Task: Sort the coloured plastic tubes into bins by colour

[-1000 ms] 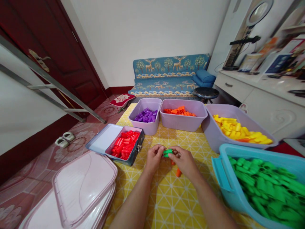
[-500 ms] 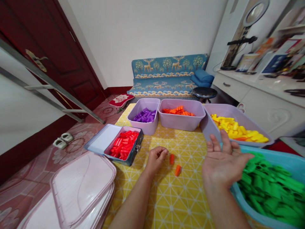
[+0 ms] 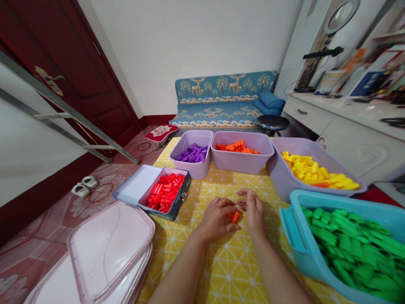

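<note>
Lids (image 3: 110, 247): stacked, nearer the wearer than the tin (image 3: 186, 185).
Tin: flap open leftward; red pieces (image 3: 166, 192) inside.
Purple bin (image 3: 198, 169): beyond the tin, rightward; purple pieces (image 3: 193, 153) inside.
Left hand (image 3: 218, 217): right of the tin, thumb and fingers apart, curved round loose orange pieces (image 3: 236, 217) on the cloth (image 3: 240, 270); grip cannot be told.
Orange bin (image 3: 242, 163): beside the purple bin; more orange inside.
Right hand (image 3: 253, 211): farther from the tin, fingers bent; pinching cannot be told.
Yellow bin (image 3: 280, 178): yellow pieces (image 3: 316, 171), one orange.
Blue tub (image 3: 308, 255): farthest from the tin; green pieces (image 3: 348, 245).
Room: cloth shows from tin to left hand, then right hand to tub.
</note>
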A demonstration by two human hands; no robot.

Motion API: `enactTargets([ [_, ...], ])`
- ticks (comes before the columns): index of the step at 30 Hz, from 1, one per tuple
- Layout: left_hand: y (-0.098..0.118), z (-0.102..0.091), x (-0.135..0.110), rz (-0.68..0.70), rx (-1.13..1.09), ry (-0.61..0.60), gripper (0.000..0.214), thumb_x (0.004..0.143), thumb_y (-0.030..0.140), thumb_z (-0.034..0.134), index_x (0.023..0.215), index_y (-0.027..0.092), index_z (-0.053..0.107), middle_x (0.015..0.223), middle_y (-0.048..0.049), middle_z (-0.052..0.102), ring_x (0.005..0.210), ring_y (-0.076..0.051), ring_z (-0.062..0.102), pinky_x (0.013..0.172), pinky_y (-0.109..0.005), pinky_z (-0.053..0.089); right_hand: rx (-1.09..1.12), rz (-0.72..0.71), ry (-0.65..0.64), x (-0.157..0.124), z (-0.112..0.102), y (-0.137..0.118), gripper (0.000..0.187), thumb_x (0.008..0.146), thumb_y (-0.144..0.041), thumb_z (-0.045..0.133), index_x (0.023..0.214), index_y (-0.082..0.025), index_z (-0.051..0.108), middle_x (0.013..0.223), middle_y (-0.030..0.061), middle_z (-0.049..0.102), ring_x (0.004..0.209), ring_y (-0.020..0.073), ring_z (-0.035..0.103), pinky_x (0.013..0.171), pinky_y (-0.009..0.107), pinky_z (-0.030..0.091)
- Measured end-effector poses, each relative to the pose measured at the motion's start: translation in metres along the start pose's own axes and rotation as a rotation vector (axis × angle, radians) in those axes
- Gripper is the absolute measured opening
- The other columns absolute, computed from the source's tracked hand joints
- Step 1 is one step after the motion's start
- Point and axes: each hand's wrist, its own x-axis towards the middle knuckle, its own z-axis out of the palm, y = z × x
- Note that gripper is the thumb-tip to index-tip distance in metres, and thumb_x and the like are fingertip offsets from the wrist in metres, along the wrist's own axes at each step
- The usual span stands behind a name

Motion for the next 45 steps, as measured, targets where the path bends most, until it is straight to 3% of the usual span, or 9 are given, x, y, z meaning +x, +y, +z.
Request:
enactTargets([
  [5, -0.017, 0.007, 0.001, -0.174, -0.042, 0.202, 0.023, 0.083, 0.021, 0.056, 0.102, 0.022, 0.069, 0.093, -0.0076, 0.062, 0.086, -0.020, 0.056, 0.077, -0.030, 0.042, -0.216, 0.009, -0.176, 0.004, -0.003, 0.021, 0.037, 0.082, -0.054, 0.051, 0.089, -0.020, 0.063, 0.088, 0.0078, 0.069, 0.073, 0.0215, 0.064, 0.069, 0.034, 0.051],
  [12, -0.019, 0.000, 0.001, -0.265, -0.275, 0.308, 0.024, 0.088, 0.034, 0.051, 0.093, 0.019, 0.069, 0.081, -0.0050, 0.061, 0.076, -0.018, 0.054, 0.071, -0.026, 0.038, -0.428, -0.162, -0.259, -0.002, 0.000, 0.018, 0.024, 0.083, -0.045, 0.053, 0.087, -0.027, 0.068, 0.087, 0.0042, 0.070, 0.077, 0.0219, 0.063, 0.072, 0.033, 0.048],
  [17, -0.019, 0.002, 0.001, -0.331, -0.285, 0.297, 0.043, 0.091, 0.043, 0.043, 0.062, 0.016, 0.059, 0.058, -0.0002, 0.051, 0.057, -0.013, 0.043, 0.058, -0.024, 0.029, -0.447, -0.188, -0.272, -0.003, 0.000, 0.015, 0.025, 0.085, -0.043, 0.052, 0.088, -0.025, 0.068, 0.087, 0.0047, 0.070, 0.078, 0.0218, 0.063, 0.073, 0.033, 0.048],
  [25, -0.017, 0.003, 0.002, -0.305, -0.219, 0.270, 0.041, 0.087, 0.044, 0.049, 0.057, 0.017, 0.057, 0.055, -0.0001, 0.050, 0.054, -0.013, 0.041, 0.055, -0.025, 0.025, -0.375, -0.206, -0.360, -0.003, 0.002, 0.014, 0.025, 0.087, -0.040, 0.050, 0.091, -0.024, 0.068, 0.095, 0.0045, 0.071, 0.089, 0.0211, 0.064, 0.081, 0.033, 0.049],
  [33, -0.020, 0.004, 0.002, -0.365, -0.296, 0.296, 0.047, 0.084, 0.047, 0.054, 0.050, 0.015, 0.049, 0.049, 0.0037, 0.037, 0.050, -0.009, 0.033, 0.052, -0.024, 0.022, -0.283, -0.089, -0.325, -0.008, 0.003, 0.015, 0.030, 0.085, -0.048, 0.053, 0.086, -0.021, 0.067, 0.079, 0.0041, 0.069, 0.069, 0.0186, 0.061, 0.064, 0.029, 0.048],
  [36, -0.022, 0.001, 0.003, -0.448, -0.557, 0.392, 0.047, 0.082, 0.052, 0.056, 0.055, 0.014, 0.054, 0.049, 0.0046, 0.036, 0.048, -0.008, 0.031, 0.049, -0.022, 0.024, -0.109, -0.004, -0.331, -0.010, 0.007, 0.011, 0.033, 0.084, -0.050, 0.054, 0.087, -0.019, 0.066, 0.074, 0.0036, 0.067, 0.063, 0.0163, 0.057, 0.058, 0.027, 0.046],
  [40, -0.022, -0.010, 0.003, -0.520, -1.305, 0.542, 0.054, 0.080, 0.067, 0.047, 0.088, 0.016, 0.063, 0.065, -0.0008, 0.055, 0.049, -0.008, 0.044, 0.045, -0.019, 0.033, 0.026, 0.066, -0.306, -0.010, 0.009, 0.007, 0.036, 0.082, -0.052, 0.057, 0.088, -0.018, 0.066, 0.076, 0.0052, 0.068, 0.062, 0.0153, 0.057, 0.060, 0.027, 0.047],
  [42, -0.020, -0.016, 0.002, -0.488, -1.643, 0.523, 0.062, 0.081, 0.070, 0.041, 0.107, 0.017, 0.060, 0.096, -0.0111, 0.064, 0.075, -0.015, 0.061, 0.059, -0.025, 0.047, 0.068, 0.083, -0.297, -0.010, 0.008, 0.007, 0.036, 0.082, -0.052, 0.057, 0.091, -0.018, 0.066, 0.079, 0.0059, 0.069, 0.063, 0.0151, 0.058, 0.061, 0.028, 0.048],
  [45, -0.015, -0.021, 0.002, -0.424, -1.890, 0.482, 0.073, 0.081, 0.073, 0.035, 0.126, 0.017, 0.050, 0.131, -0.0186, 0.052, 0.118, -0.026, 0.053, 0.092, -0.038, 0.046, 0.116, 0.113, -0.284, -0.008, 0.006, 0.009, 0.036, 0.083, -0.051, 0.057, 0.096, -0.018, 0.066, 0.084, 0.0066, 0.070, 0.064, 0.0152, 0.059, 0.063, 0.028, 0.048],
])
